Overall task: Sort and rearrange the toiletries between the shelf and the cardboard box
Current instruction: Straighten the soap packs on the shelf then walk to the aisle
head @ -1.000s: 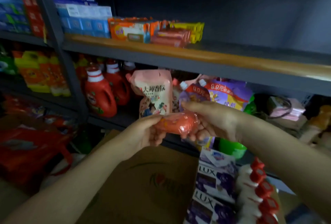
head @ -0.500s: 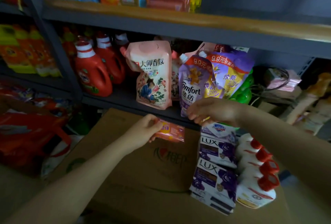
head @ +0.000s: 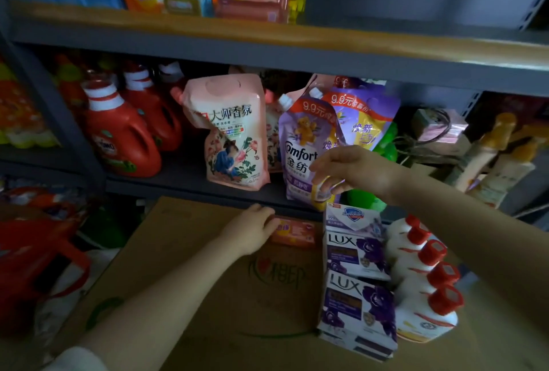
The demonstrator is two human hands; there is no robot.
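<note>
Fingers (head: 269,223) of the left hand (head: 252,231) curl over the near end of an orange soap pack (head: 294,232) and press it flat on the box (head: 193,281), at the far edge, just under the shelf (head: 184,189) lip. The right hand (head: 353,170) hovers above, fingers loosely bent, holding nothing that I can make out, right in front of the Comfort pouch (head: 300,145).

Risks, as I judge them: the pack lies just beside the Safeguard box (head: 350,216) that heads the row of Lux boxes (head: 356,255); a shove to the right would knock that row askew, and the white bottles (head: 424,287) standing against it could tip like skittles. The pack's slick wrapper could also slide off the far edge into the gap under the shelf. The right hand, if it swings carelessly, could topple the limp pouch, which leans forward already.
</note>
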